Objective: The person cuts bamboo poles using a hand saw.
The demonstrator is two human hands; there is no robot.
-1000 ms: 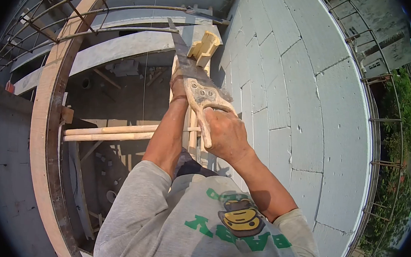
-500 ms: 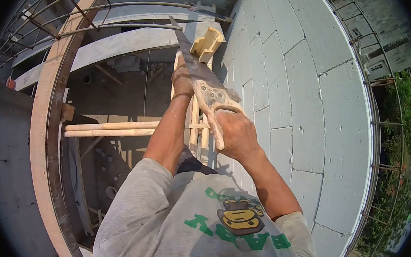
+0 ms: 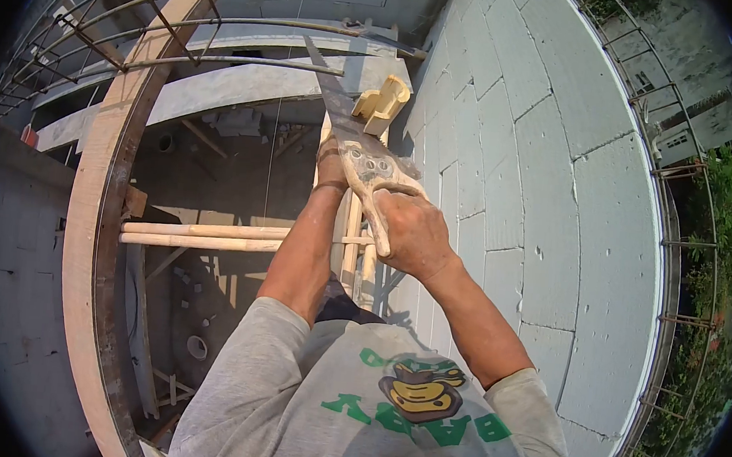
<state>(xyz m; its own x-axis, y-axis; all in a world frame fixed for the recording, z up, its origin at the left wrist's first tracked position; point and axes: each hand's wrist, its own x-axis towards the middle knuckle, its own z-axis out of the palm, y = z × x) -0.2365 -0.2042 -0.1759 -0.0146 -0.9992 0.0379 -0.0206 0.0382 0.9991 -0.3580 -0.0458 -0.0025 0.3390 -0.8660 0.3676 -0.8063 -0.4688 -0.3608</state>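
Evidently the handsaw (image 3: 349,133) is in your right hand (image 3: 413,232), whose fingers are clamped round its pale handle (image 3: 371,190), probably because a full wrap there gives the firmest control of so long a blade. The saw lies out in front of your chest, above the lengthwise poles (image 3: 352,236), with its tip pointing away from you, which seems to keep the blade clear of your body. Your left hand (image 3: 329,170) sits low beside it, partly behind the blade; you may be steadying something there, but the saw covers those fingers, so I cannot tell whether they are apart, together or closed on anything. Just past the blade, on its wall side, a yellow hollowed piece (image 3: 382,105) stands up, near your left hand, though what holds it up is hidden. Your right forearm angles in from the side of the block wall (image 3: 539,216), likely to line your wrist up with the handle, while the paired crosswise poles (image 3: 202,237) run off to your left towards the timber beam (image 3: 97,207).
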